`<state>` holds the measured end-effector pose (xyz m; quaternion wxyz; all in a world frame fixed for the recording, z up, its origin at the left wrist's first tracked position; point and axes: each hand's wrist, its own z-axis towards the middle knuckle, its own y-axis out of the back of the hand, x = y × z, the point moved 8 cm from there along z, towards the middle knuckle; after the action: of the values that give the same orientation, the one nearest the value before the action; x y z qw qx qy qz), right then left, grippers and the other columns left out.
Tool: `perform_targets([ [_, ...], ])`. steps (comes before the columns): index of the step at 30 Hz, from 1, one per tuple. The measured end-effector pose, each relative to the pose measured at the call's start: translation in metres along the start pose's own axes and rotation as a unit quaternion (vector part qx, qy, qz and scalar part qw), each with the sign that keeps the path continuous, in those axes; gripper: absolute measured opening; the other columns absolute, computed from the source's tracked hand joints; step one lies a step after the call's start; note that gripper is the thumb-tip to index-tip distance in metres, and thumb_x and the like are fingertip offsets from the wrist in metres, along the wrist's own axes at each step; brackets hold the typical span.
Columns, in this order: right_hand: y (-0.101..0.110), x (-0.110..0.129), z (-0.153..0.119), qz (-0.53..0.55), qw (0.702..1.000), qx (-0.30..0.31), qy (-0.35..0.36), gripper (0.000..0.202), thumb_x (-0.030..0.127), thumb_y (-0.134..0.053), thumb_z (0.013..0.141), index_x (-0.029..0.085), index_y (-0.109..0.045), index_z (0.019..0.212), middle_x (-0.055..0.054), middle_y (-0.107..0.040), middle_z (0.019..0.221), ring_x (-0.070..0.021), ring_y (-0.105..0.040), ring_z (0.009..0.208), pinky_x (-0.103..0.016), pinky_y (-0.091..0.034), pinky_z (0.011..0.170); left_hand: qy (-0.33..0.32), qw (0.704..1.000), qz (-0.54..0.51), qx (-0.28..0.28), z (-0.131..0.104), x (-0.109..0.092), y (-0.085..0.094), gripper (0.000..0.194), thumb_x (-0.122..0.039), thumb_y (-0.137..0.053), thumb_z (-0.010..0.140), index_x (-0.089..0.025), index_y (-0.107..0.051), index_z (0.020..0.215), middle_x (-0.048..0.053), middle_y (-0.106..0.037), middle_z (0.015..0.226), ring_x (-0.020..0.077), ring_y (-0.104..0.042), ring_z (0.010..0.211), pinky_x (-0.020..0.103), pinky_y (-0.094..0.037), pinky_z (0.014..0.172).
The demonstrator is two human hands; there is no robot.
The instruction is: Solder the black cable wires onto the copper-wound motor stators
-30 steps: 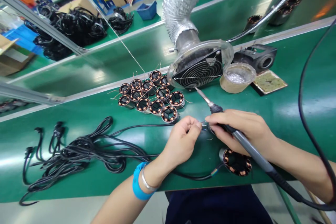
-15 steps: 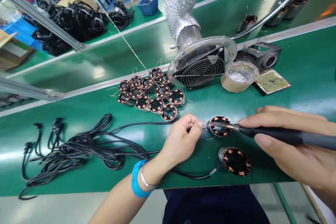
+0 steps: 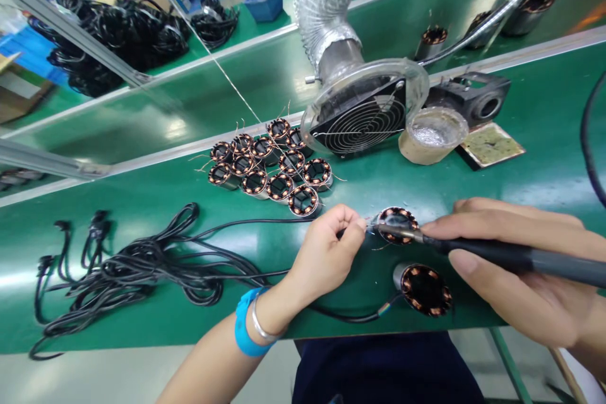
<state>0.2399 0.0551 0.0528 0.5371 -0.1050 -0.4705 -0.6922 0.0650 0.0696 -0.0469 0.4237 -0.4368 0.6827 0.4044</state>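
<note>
- Left hand [image 3: 329, 246]: thumb and forefinger pressed together, pinching thin wire ends [image 3: 370, 226] just left of the near coil ring.
- Right hand [image 3: 525, 278]: fingers and thumb closed round the soldering iron [image 3: 497, 252], held pen-fashion, nearly level, pointing left.
- Iron's metal shaft crosses over the coil ring [image 3: 396, 213]; tip close to the wire ends — touching or not, cannot tell.
- That coil ring sits on the green table [image 3: 558, 158], between the two hands, copper windings showing round its rim.
- Second ring [image 3: 408, 279] nearer the person, tilted, a black cord [image 3: 348, 317] with coloured wires leading up to its left side.
- Left wrist: blue band [image 3: 247, 322] and silver bracelet [image 3: 259, 320].
- Beyond the left hand, about a dozen rings [image 3: 279, 188] packed together, loose copper ends sticking out.
- Far left, a tangle of black cables [image 3: 137, 271], plugs toward the table's left end.
- Behind the near ring, a round fan [image 3: 364, 126] under a silver duct [image 3: 324, 0].
- Right of the fan — a pale pot [image 3: 423, 150], a square pad [image 3: 492, 145], a dark metal stand [image 3: 485, 104].
</note>
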Motion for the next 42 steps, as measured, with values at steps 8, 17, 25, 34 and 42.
perform_targets([
  [8,0.0,0.009,-0.009,-0.024,0.999,-0.007,0.035,0.022,0.015,-0.06,0.086,0.022,-0.071,0.103,-0.001,-0.064,0.066,-0.0163,-0.062,0.052,-0.027,-0.05,0.047,-0.001,1.0,-0.006,0.003,0.001,0.001,0.0,0.026,-0.038,-0.053,0.095,-0.019,-0.052,0.077,-0.007,-0.042,0.06,0.0096,-0.035,0.056,0.024,-0.027,0.054],
  [17,0.006,0.01,-0.03,-0.093,0.995,-0.036,0.031,0.023,0.044,-0.067,0.087,0.028,-0.075,0.101,-0.007,-0.067,0.076,-0.0245,-0.068,0.065,-0.034,-0.055,0.051,-0.006,1.0,-0.016,0.01,0.0,-0.001,-0.002,0.026,-0.037,-0.052,0.095,-0.019,-0.05,0.076,-0.007,-0.04,0.06,0.0093,-0.033,0.056,0.024,-0.027,0.053],
  [25,0.001,0.012,-0.014,-0.072,0.997,0.026,-0.006,0.022,0.015,-0.059,0.089,0.023,-0.071,0.106,-0.004,-0.069,0.078,-0.0188,-0.069,0.067,-0.03,-0.054,0.055,-0.005,1.0,-0.012,0.011,0.0,-0.001,-0.002,0.026,-0.037,-0.052,0.096,-0.019,-0.051,0.077,-0.007,-0.04,0.061,0.0093,-0.034,0.056,0.024,-0.027,0.054],
  [34,-0.005,0.01,-0.016,-0.049,0.998,0.027,0.017,0.027,0.011,-0.056,0.087,0.023,-0.068,0.107,0.0,-0.064,0.07,-0.0161,-0.061,0.057,-0.031,-0.053,0.053,-0.006,1.0,-0.021,0.01,0.0,-0.002,-0.003,0.025,-0.036,-0.051,0.096,-0.019,-0.05,0.077,-0.008,-0.039,0.06,0.0091,-0.032,0.056,0.024,-0.026,0.053],
  [42,0.003,0.006,-0.023,-0.058,0.996,-0.038,0.053,0.022,0.022,-0.058,0.091,0.027,-0.072,0.107,-0.004,-0.067,0.074,-0.0179,-0.065,0.058,-0.03,-0.051,0.047,-0.01,1.0,-0.015,0.008,0.0,-0.002,-0.002,0.025,-0.036,-0.052,0.095,-0.019,-0.05,0.077,-0.007,-0.039,0.061,0.0093,-0.033,0.057,0.024,-0.027,0.054],
])
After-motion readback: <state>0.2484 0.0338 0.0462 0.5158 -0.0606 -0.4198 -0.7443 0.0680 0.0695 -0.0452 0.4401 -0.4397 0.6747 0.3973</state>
